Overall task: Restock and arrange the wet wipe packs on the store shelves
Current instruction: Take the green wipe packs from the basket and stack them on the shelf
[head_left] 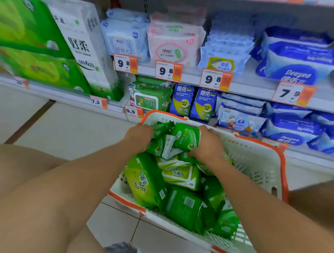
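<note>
A white shopping basket with an orange rim (261, 162) stands on the floor in front of the shelves, filled with several green wet wipe packs (146, 181). Both my hands are inside its far end. My left hand (139, 137) grips small green packs at the left of the pile. My right hand (208, 143) holds a green pack (186, 136) from its right side, fingers curled over its top. Green wipe packs (152, 95) stand on the lower shelf just beyond the basket.
The shelves carry blue packs (301, 61), pink packs (174, 43) and pale blue packs (124, 35), with price tags along the edges. Large green and white tissue bundles (77, 44) fill the left. My knee is at lower left over the tiled floor (69, 129).
</note>
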A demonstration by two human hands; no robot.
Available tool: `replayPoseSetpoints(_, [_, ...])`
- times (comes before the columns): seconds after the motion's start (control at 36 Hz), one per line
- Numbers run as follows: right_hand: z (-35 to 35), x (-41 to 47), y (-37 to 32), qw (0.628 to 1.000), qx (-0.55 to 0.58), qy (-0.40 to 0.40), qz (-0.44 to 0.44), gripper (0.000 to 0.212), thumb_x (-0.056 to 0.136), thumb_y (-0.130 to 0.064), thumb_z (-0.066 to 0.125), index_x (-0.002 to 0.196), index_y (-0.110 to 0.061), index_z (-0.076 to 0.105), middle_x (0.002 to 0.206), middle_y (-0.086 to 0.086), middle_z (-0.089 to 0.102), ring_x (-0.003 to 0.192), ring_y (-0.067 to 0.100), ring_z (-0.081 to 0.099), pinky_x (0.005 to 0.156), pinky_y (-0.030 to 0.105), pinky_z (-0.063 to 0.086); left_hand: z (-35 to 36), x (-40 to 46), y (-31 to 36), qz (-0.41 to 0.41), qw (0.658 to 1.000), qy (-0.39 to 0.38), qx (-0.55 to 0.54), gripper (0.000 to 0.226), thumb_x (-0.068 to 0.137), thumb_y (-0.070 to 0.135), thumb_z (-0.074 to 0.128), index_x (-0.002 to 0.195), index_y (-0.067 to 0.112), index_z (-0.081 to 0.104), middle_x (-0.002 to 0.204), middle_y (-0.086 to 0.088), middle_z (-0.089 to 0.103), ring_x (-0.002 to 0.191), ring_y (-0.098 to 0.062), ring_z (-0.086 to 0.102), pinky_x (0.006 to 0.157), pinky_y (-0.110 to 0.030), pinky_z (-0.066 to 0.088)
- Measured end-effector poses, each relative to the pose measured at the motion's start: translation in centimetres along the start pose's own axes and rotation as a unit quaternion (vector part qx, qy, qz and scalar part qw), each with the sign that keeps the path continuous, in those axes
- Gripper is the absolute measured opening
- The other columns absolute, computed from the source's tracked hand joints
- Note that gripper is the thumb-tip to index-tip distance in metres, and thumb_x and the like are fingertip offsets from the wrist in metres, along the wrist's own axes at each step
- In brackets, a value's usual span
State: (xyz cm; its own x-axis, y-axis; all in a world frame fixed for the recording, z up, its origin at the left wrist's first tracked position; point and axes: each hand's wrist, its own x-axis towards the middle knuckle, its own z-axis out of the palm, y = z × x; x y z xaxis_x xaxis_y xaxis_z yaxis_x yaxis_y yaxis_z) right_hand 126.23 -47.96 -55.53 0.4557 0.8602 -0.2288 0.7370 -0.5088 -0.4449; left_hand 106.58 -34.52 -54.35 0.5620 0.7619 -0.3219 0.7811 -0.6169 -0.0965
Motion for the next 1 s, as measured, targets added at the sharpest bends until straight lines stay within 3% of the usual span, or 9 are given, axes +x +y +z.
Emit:
replayPoseSetpoints(0.17, [-3.3, 1.2, 1.4, 0.993, 0.093, -0.050, 0.046, 0.091, 0.049, -0.014, 0.097, 0.129, -0.013, 0.053, 0.117, 0.007, 0.062, 0.102, 0.024, 0.059, 0.077, 0.025, 0.042, -2.7, 0.5, -1.1, 0.003, 0.984, 0.032, -0.174, 0.039, 0.099, 0.034, 0.055, 0.133, 0.014, 0.055, 0.126, -0.017, 0.061, 0.106, -0.034, 0.059, 0.089, -0.041, 0.050])
replayPoseSetpoints(0.28, [-5.2, 0.8, 1.4, 0.991, 0.109, -0.047, 0.055, 0.102, 0.048, -0.010, 0.098, 0.138, -0.012, 0.050, 0.132, 0.010, 0.058, 0.116, 0.028, 0.058, 0.086, 0.028, 0.048, -6.3, -0.8, -0.5, 0.002, 0.932, 0.060, -0.357, 0.038, 0.098, 0.032, 0.058, 0.128, 0.009, 0.058, 0.118, -0.013, 0.062, 0.088, -0.021, 0.059, 0.077, -0.031, 0.050])
replayPoseSetpoints(0.47, [-9.4, -0.8, 2.0, 0.987, 0.137, -0.062, 0.050, 0.097, 0.059, -0.001, 0.092, 0.144, -0.007, 0.045, 0.146, 0.014, 0.046, 0.132, 0.031, 0.045, 0.104, 0.032, 0.039, -12.3, -2.9, 0.5, -0.063, 0.742, 0.025, -0.667, 0.027, 0.093, 0.025, 0.067, 0.117, 0.012, 0.063, 0.116, -0.007, 0.070, 0.097, -0.022, 0.071, 0.078, -0.034, 0.061])
replayPoseSetpoints(0.61, [-13.6, -1.8, 2.5, 0.976, 0.189, -0.099, 0.035, 0.090, 0.057, 0.002, 0.092, 0.136, -0.012, 0.052, 0.125, 0.004, 0.057, 0.116, 0.022, 0.054, 0.099, 0.028, 0.043, -16.5, -4.3, -0.4, -0.081, 0.677, 0.024, -0.731, 0.019, 0.094, 0.019, 0.065, 0.111, 0.011, 0.065, 0.109, -0.009, 0.073, 0.086, -0.019, 0.071, 0.067, -0.029, 0.062])
replayPoseSetpoints(0.69, [-13.5, -2.2, 3.1, 0.952, 0.269, -0.139, 0.038, 0.083, 0.054, 0.005, 0.092, 0.121, -0.026, 0.055, 0.109, -0.009, 0.064, 0.101, 0.012, 0.061, 0.097, 0.035, 0.049, -17.1, -4.9, -1.3, -0.080, 0.645, -0.047, -0.758, 0.023, 0.094, 0.010, 0.063, 0.116, 0.014, 0.061, 0.117, -0.005, 0.069, 0.096, -0.015, 0.067, 0.060, -0.028, 0.061])
replayPoseSetpoints(0.81, [-11.8, -2.4, 4.8, 0.872, 0.447, -0.180, 0.092, 0.108, 0.041, 0.002, 0.096, 0.136, -0.021, 0.052, 0.122, 0.008, 0.070, 0.113, 0.026, 0.066, 0.104, 0.049, 0.047, -16.2, -5.3, -1.8, -0.070, 0.613, -0.086, -0.783, 0.040, 0.093, -0.001, 0.059, 0.127, 0.018, 0.059, 0.123, 0.000, 0.066, 0.107, -0.014, 0.064, 0.056, -0.021, 0.058])
replayPoseSetpoints(0.86, [-11.1, -2.4, 5.7, 0.852, 0.476, -0.182, 0.121, 0.097, 0.057, 0.014, 0.084, 0.139, -0.021, 0.047, 0.118, 0.006, 0.071, 0.114, 0.025, 0.064, 0.104, 0.044, 0.045, -15.2, -5.0, -1.9, -0.045, 0.632, -0.045, -0.773, 0.045, 0.091, -0.008, 0.058, 0.129, 0.016, 0.057, 0.127, -0.002, 0.064, 0.113, -0.020, 0.063, 0.068, -0.028, 0.061])
replayPoseSetpoints(0.94, [-10.1, -2.5, 6.1, 0.840, 0.486, -0.173, 0.168, 0.103, 0.064, 0.017, 0.080, 0.149, -0.022, 0.037, 0.141, 0.003, 0.055, 0.128, 0.027, 0.053, 0.093, 0.041, 0.049, -13.1, -4.6, -2.5, 0.076, 0.839, 0.110, -0.528, 0.039, 0.085, -0.013, 0.065, 0.113, 0.012, 0.056, 0.110, -0.002, 0.064, 0.102, -0.018, 0.062, 0.082, -0.023, 0.053])
replayPoseSetpoints(1.0, [-8.5, -2.8, 6.1, 0.847, 0.468, -0.158, 0.196, 0.116, 0.058, 0.014, 0.086, 0.153, -0.022, 0.031, 0.150, 0.004, 0.044, 0.132, 0.030, 0.049, 0.076, 0.038, 0.057, -11.2, -4.7, -2.4, 0.153, 0.913, 0.132, -0.353, 0.037, 0.079, -0.016, 0.065, 0.100, 0.014, 0.061, 0.096, 0.002, 0.065, 0.093, -0.020, 0.060, 0.078, -0.024, 0.047])
